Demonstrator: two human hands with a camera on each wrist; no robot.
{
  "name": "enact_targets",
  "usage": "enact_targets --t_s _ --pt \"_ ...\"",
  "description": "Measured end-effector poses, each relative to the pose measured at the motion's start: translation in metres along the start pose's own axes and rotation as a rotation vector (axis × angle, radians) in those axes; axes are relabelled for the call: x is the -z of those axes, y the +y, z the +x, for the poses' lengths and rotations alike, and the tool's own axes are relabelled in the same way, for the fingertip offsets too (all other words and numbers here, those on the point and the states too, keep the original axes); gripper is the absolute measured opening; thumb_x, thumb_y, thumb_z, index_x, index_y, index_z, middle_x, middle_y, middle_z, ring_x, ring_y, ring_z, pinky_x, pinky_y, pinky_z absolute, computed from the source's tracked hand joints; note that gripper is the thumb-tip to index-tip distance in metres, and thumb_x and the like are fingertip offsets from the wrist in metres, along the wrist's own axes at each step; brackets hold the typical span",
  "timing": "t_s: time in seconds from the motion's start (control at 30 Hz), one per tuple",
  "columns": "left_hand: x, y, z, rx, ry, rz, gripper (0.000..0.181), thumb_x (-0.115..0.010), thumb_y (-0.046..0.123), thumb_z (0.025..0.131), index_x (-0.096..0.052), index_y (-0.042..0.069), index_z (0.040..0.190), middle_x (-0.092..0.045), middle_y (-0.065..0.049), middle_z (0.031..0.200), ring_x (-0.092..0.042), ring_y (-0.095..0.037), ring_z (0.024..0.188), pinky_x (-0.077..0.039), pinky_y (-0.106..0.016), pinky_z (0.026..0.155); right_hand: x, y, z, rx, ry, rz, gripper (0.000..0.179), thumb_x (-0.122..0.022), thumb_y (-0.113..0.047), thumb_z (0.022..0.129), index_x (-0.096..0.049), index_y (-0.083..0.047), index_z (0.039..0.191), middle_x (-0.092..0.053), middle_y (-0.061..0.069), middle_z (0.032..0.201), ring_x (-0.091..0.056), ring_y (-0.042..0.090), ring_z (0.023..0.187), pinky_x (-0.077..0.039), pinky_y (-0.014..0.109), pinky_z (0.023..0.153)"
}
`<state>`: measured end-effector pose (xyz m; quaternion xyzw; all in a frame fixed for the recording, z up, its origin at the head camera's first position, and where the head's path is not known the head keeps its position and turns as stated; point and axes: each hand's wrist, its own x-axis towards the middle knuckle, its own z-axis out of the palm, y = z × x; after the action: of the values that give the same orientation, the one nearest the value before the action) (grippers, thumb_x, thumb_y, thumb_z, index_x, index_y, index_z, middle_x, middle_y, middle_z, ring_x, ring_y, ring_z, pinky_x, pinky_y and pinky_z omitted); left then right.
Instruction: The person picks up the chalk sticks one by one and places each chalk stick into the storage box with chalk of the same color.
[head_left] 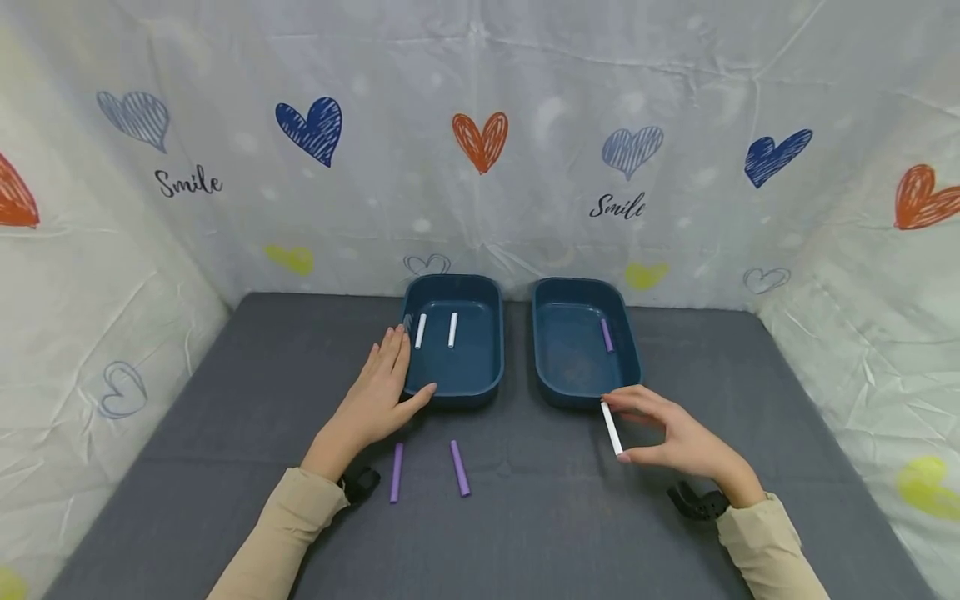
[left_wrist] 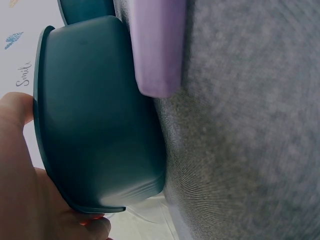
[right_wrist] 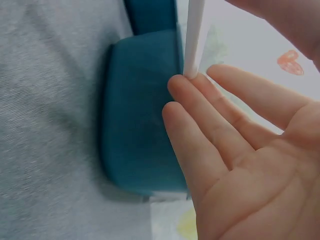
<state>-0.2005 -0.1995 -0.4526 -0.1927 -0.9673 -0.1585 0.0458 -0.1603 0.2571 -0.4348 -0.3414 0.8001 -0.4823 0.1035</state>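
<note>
The left bin (head_left: 461,368) and right bin (head_left: 573,358) look like smooth, faintly shiny plastic; the table (head_left: 540,525) is covered in matt woven cloth (left_wrist: 250,130), and the near white stick (head_left: 612,428) looks smooth.

One word can be read, "Smile", printed in black slanting script on the pale backdrop cloth (head_left: 390,75). In the head view it stands twice: the first "Smile" (head_left: 189,181) at about ten o'clock from the middle of the view, the second "Smile" (head_left: 617,206) at about two o'clock. In the left wrist view a small "Smile" (left_wrist: 23,74) shows on the cloth at about ten o'clock, turned on its side; which of the two it is cannot be told.
</note>
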Motion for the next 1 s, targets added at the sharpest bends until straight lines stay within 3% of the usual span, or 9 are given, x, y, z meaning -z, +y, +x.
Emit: enact_targets --t_s 0.1,0.37,0.6,1.0 --pt "0.0 -0.001 0.0 -0.001 0.004 0.007 0.097 -0.042 0.063 0.099 -0.007 -0.008 0.155 0.001 -0.023 0.164 0.004 -0.034 0.151 -0.009 -0.056 0.119 0.001 -0.005 0.006 0.025 -0.005 0.014 0.069 -0.079 -0.012 0.086 -0.046 -0.003 0.146 -0.046 0.017 0.143 -0.049 0.027 0.13 -0.042 0.044 0.106" --pt "0.001 0.0 -0.001 0.005 0.006 -0.001 0.097 -0.043 0.062 0.099 -0.008 -0.008 0.155 0.001 -0.023 0.164 0.005 -0.034 0.151 -0.01 -0.056 0.119 0.005 -0.009 0.02 0.028 0.004 0.0 0.069 -0.08 -0.013 0.085 -0.048 -0.011 0.146 -0.048 0.014 0.143 -0.049 0.026 0.13 -0.042 0.034 0.107" --pt "0.0 0.001 -0.001 -0.001 0.013 -0.004 0.097 -0.043 0.062 0.099 -0.009 -0.009 0.155 -0.001 -0.025 0.163 0.002 -0.036 0.151 -0.01 -0.057 0.119 0.006 -0.011 0.034 0.072 0.018 -0.017 0.067 -0.079 -0.01 0.085 -0.049 -0.009 0.145 -0.048 0.012 0.142 -0.05 0.027 0.128 -0.042 0.037 0.107" --pt "-0.001 0.0 -0.002 0.004 0.004 0.004 0.097 -0.041 0.063 0.099 -0.005 -0.007 0.156 0.002 -0.023 0.164 0.004 -0.034 0.151 -0.009 -0.056 0.119 0.004 -0.014 0.063 0.065 0.057 0.001 0.068 -0.08 -0.007 0.084 -0.049 -0.009 0.145 -0.047 0.008 0.141 -0.049 0.028 0.125 -0.04 0.037 0.11"
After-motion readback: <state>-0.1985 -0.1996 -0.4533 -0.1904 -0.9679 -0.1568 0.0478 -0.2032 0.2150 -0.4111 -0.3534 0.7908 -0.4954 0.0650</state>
